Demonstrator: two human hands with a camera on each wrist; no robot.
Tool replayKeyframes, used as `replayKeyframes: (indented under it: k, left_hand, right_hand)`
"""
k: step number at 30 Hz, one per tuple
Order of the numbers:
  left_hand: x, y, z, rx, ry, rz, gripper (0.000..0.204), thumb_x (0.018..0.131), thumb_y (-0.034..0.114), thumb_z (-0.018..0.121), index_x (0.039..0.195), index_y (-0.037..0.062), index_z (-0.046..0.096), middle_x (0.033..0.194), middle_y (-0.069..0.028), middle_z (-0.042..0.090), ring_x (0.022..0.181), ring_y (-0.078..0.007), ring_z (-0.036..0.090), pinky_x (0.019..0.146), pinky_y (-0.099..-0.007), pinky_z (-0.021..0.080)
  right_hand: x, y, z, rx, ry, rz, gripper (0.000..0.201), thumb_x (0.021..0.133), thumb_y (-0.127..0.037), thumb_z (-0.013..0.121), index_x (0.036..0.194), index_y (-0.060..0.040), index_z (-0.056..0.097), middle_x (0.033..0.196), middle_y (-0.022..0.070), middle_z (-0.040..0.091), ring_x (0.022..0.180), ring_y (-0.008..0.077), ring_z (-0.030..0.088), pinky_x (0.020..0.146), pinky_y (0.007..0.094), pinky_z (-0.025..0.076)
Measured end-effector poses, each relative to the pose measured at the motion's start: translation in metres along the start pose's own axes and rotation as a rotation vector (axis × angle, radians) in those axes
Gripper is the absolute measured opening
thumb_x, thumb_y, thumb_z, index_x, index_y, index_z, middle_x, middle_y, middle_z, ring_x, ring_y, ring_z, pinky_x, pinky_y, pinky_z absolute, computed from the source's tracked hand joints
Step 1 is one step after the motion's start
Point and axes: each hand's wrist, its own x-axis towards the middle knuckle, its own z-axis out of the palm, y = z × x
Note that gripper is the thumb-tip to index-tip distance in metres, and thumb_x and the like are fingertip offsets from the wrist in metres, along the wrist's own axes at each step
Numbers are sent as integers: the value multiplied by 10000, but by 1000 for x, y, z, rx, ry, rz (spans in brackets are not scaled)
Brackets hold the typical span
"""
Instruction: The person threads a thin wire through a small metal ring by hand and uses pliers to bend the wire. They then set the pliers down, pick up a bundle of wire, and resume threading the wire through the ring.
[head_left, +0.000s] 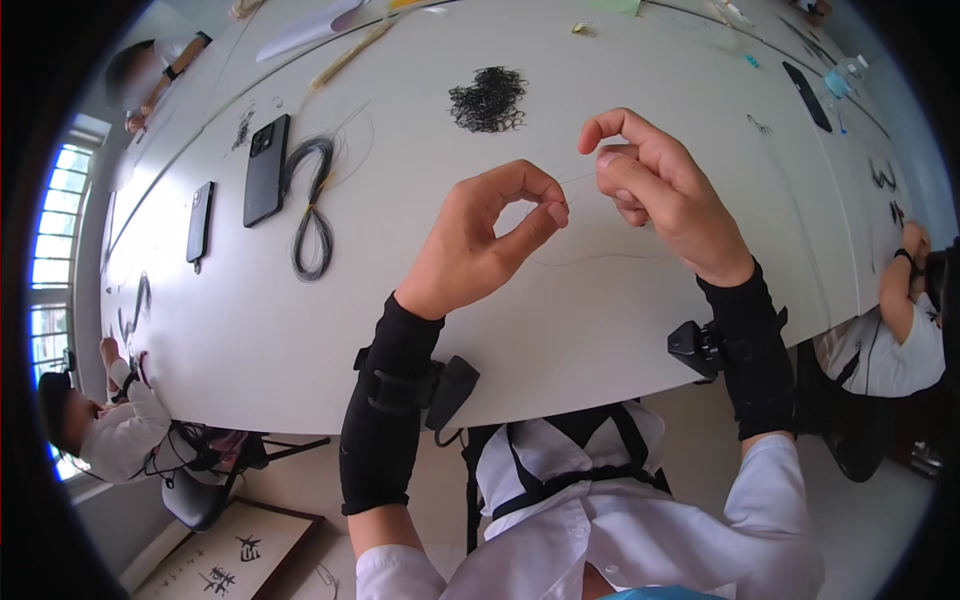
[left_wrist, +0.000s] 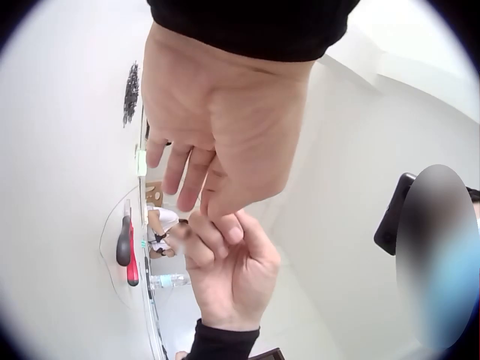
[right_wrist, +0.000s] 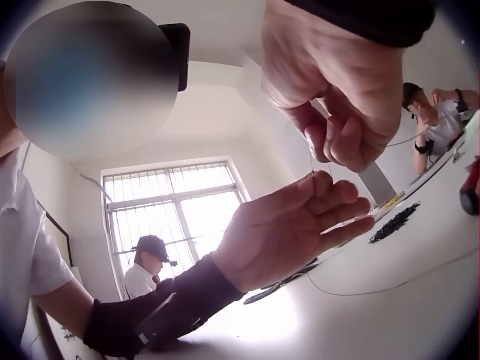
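Observation:
My left hand (head_left: 490, 235) pinches a thin wire-like strand (head_left: 580, 178) between thumb and forefinger. Facing it, my right hand (head_left: 665, 195) has its fingers curled and grips the same strand, which runs across the short gap between the hands above the table. A slack length of it bows over the tabletop below; the right wrist view catches this long curve of strand (right_wrist: 360, 294). In the left wrist view the fingertips of both hands overlap. Beyond the hands lies a pile of small black curly pieces (head_left: 488, 98). A tied coil of dark strand (head_left: 312, 240) rests to the left.
On the white table (head_left: 400, 390), a large dark phone (head_left: 266, 170) and a smaller phone (head_left: 200, 222) lie left of the coil. A red-and-black-handled tool (left_wrist: 126, 244) shows in the left wrist view. A bottle (head_left: 846, 76) stands far right. Other people sit around the table.

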Motion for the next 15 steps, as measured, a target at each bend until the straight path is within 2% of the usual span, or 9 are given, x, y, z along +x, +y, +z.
replayKeyframes:
  k: [3,6,8,10,13,15]
  left_hand:
    - [0,5,-13,202,27,-16,44,972,20,610,992,-18,623,933,-54,668,928,-143,629,901,-309,490]
    - [-2,8,-15,267,72,-10,35,960,11,610,973,-18,625,909,-51,669,899,-142,622,888,-304,488]
    - [-1,13,-13,338,58,-1,26,943,2,619,957,-18,628,894,-57,668,879,-149,618,876,-303,487]
    - [-1,18,-9,428,11,2,21,924,-8,632,943,-18,631,877,-64,666,856,-158,613,862,-302,485]
    - [0,12,-4,439,-3,51,31,907,-9,642,936,-17,637,856,-72,662,833,-169,606,845,-303,484]
    - [0,10,-6,481,-4,58,35,909,-7,640,941,-21,637,861,-69,668,833,-165,602,846,-304,485]
  right_hand:
    - [4,10,-4,-216,22,-14,212,982,-173,570,1123,-21,615,726,-49,514,586,33,365,558,236,320]
    - [7,23,-7,-277,-51,-48,259,1018,-180,555,1217,-25,613,726,-60,486,641,31,425,632,204,365]
    - [16,42,-3,-587,141,-472,265,1028,-170,560,1232,-11,614,781,-31,560,689,45,498,693,204,419]
    - [19,53,7,-561,215,-603,268,1026,-180,575,1221,-2,620,784,-14,588,704,61,526,694,218,441]
    - [13,57,16,-185,88,-331,261,1012,-207,602,1165,2,636,734,-8,568,683,81,508,631,251,431]
    - [7,48,9,-137,-64,-101,240,1014,-203,605,1127,4,648,732,-7,564,674,85,502,624,258,431]
